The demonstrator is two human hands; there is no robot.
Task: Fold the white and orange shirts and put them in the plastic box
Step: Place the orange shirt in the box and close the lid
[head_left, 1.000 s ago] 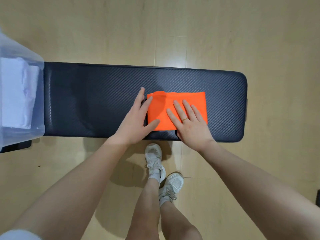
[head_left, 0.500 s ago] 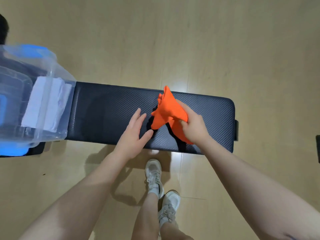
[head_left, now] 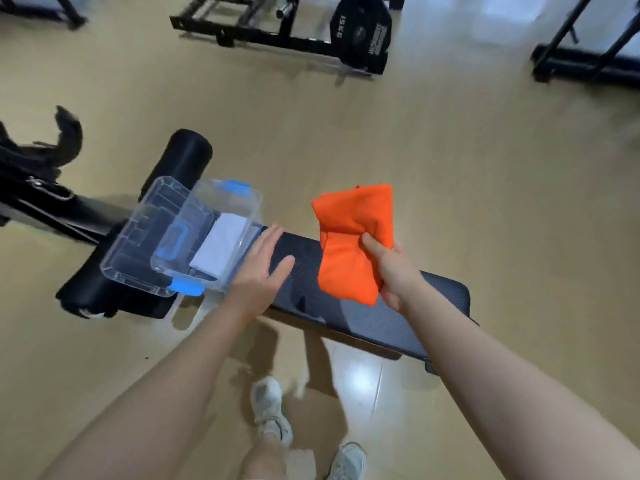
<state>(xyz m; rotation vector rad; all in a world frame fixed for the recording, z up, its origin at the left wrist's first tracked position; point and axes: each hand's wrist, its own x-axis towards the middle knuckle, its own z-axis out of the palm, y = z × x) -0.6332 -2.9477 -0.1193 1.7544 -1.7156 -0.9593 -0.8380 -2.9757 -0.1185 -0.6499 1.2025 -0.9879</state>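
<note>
The orange shirt (head_left: pixel 349 244) was a soft, puffy folded bundle, pinched in the right hand (head_left: pixel 391 271) above the bench (head_left: pixel 363 306), a long pad of dark ribbed vinyl. The left hand (head_left: pixel 259 271) hovered flat, fingers spread, holding nothing. At the bench's left end sat the clear plastic box (head_left: pixel 194 237) with blue clips, the folded white shirt (head_left: pixel 221 251) inside.

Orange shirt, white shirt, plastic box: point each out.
orange shirt (head_left: pixel 349 258): head view, middle of the folded bundle.
white shirt (head_left: pixel 221 247): head view, its top face.
plastic box (head_left: pixel 225 197): head view, far clear wall.
</note>
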